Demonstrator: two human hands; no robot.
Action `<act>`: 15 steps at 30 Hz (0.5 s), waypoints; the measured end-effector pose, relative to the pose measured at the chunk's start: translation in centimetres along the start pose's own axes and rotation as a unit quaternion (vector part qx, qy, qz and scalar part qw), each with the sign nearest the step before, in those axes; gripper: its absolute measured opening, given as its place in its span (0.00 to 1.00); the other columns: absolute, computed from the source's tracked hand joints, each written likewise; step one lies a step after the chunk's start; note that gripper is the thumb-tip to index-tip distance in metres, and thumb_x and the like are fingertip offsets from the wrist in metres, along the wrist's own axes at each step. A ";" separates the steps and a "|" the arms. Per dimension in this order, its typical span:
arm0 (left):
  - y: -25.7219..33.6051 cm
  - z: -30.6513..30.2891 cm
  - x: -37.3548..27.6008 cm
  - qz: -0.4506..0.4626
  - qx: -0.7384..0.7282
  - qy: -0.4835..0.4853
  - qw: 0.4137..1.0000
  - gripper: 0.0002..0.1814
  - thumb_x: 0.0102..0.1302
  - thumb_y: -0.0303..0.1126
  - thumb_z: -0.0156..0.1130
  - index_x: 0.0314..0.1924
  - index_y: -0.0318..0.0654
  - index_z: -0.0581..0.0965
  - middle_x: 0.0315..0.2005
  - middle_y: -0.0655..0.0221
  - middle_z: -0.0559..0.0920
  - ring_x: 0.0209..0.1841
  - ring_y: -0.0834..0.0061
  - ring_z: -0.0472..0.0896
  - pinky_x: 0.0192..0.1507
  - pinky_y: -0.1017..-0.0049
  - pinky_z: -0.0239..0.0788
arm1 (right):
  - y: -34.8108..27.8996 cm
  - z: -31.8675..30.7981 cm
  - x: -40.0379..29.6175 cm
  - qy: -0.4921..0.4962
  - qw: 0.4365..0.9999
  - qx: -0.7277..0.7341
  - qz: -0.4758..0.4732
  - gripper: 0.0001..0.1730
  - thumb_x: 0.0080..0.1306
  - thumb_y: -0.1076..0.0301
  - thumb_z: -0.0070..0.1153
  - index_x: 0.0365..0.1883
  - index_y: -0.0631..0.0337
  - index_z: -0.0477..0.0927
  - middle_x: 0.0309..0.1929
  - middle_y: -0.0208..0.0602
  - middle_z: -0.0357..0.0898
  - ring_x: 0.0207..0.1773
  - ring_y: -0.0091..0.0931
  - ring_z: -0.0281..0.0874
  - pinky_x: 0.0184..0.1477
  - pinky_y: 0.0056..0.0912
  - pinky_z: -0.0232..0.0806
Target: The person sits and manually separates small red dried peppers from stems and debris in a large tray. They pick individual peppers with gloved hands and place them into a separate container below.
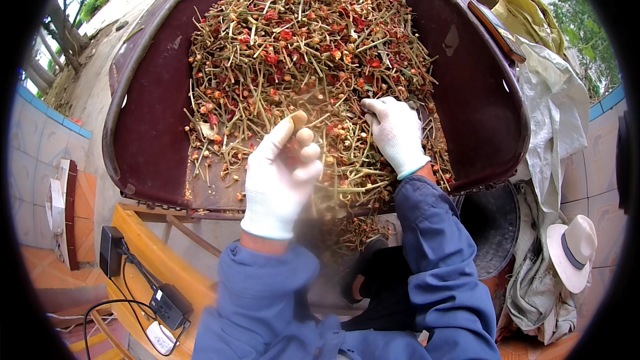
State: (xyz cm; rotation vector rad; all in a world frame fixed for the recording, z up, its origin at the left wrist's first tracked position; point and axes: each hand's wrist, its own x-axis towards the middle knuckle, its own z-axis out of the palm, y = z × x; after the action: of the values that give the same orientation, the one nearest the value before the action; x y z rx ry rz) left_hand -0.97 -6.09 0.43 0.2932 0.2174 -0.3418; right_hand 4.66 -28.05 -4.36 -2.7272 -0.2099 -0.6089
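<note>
A large heap of dried plant stems with red and orange seed heads [305,45] fills the middle of a maroon metal cart bed [155,125]. Over the heap's near edge is my left hand [282,175], in a white knitted glove, palm turned up and fingers curled. Reddish colour shows in its palm; whether that is a stain or a held piece is unclear. My right hand [397,132], gloved too, reaches palm down into the heap on the right. Its thumb and forefinger touch the stems, and its other fingertips are partly hidden. Blur lies between my wrists.
A wooden bench [165,255] with black power adapters [170,305] and cables stands at left. Fallen stems [357,234] lie below the cart's edge. At right are a black tub [490,230], a brimmed hat [575,252], a white woven sack [550,95] and a yellow sack [530,15].
</note>
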 end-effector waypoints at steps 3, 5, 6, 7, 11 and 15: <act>0.0 0.0 0.0 0.003 0.006 0.003 1.000 0.13 0.77 0.35 0.54 0.49 0.37 0.82 0.30 0.73 0.79 0.27 0.83 0.68 0.20 0.85 0.60 | 0.1 0.3 0.2 -0.001 1.000 0.012 -0.026 0.08 0.64 0.66 0.60 0.39 0.47 0.88 0.34 0.35 0.83 0.42 0.38 0.82 0.44 0.44 0.73; 0.0 0.0 0.0 0.000 0.001 0.002 1.000 0.13 0.77 0.35 0.54 0.49 0.37 0.82 0.31 0.73 0.79 0.28 0.83 0.68 0.21 0.85 0.60 | 0.2 0.2 0.2 -0.002 0.999 0.020 -0.038 0.07 0.63 0.67 0.60 0.38 0.47 0.88 0.33 0.35 0.84 0.41 0.38 0.82 0.44 0.44 0.73; 0.0 -0.1 0.0 0.001 0.001 0.002 1.000 0.13 0.77 0.35 0.54 0.49 0.36 0.82 0.31 0.72 0.79 0.28 0.83 0.68 0.21 0.85 0.60 | 0.2 0.2 0.2 -0.002 0.999 0.024 -0.045 0.07 0.63 0.68 0.60 0.38 0.47 0.87 0.33 0.36 0.84 0.41 0.38 0.83 0.44 0.44 0.73; 0.0 -0.1 0.0 0.002 0.001 0.001 1.000 0.13 0.77 0.35 0.53 0.49 0.36 0.82 0.31 0.72 0.79 0.28 0.83 0.68 0.21 0.85 0.60 | 0.2 0.1 0.2 -0.007 0.999 0.036 -0.039 0.07 0.63 0.68 0.60 0.37 0.48 0.87 0.33 0.36 0.84 0.40 0.39 0.83 0.44 0.44 0.73; 0.0 -0.1 0.1 0.004 -0.003 0.000 1.000 0.13 0.77 0.35 0.54 0.50 0.36 0.82 0.31 0.71 0.80 0.28 0.83 0.69 0.21 0.85 0.60 | 0.3 -0.5 0.2 -0.011 0.998 0.054 -0.032 0.04 0.63 0.68 0.60 0.35 0.50 0.86 0.32 0.36 0.84 0.40 0.39 0.83 0.44 0.45 0.73; 0.0 -0.2 0.0 0.003 -0.003 0.002 1.000 0.13 0.77 0.34 0.54 0.49 0.36 0.82 0.31 0.71 0.81 0.28 0.82 0.69 0.20 0.85 0.60 | -0.2 -0.8 0.2 -0.027 0.998 0.058 -0.012 0.02 0.63 0.68 0.61 0.34 0.51 0.85 0.33 0.36 0.84 0.40 0.38 0.84 0.44 0.44 0.74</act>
State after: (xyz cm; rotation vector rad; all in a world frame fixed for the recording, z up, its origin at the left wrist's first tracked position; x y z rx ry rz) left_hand -0.95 -6.05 0.27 0.2883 0.2213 -0.3343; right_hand 4.47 -28.16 -3.55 -2.6343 -0.2834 -0.5143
